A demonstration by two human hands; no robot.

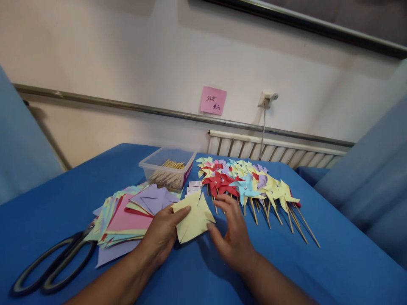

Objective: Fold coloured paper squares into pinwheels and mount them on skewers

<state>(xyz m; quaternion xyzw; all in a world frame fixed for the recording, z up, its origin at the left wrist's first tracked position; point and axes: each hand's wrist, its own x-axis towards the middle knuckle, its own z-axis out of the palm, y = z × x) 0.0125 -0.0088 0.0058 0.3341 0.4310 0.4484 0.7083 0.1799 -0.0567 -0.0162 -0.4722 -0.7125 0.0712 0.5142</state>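
A pale yellow square of paper, slit inward from its corners, is pinched along its left edge by my left hand, thumb on top. At the paper's right side, my right hand has its thumb at or near a corner, with the fingers raised and apart; whether the thumb touches the paper is hard to tell. Left of my left hand lies a stack of coloured paper squares, with slit purple sheets on top. Finished paper pinwheels on sticks lie in a pile beyond my right hand.
Large dark-handled scissors rest at the left, blades partly under the paper stack. Behind it stands a clear plastic box holding many thin sticks. Small white cards lie beside the box on the blue tablecloth.
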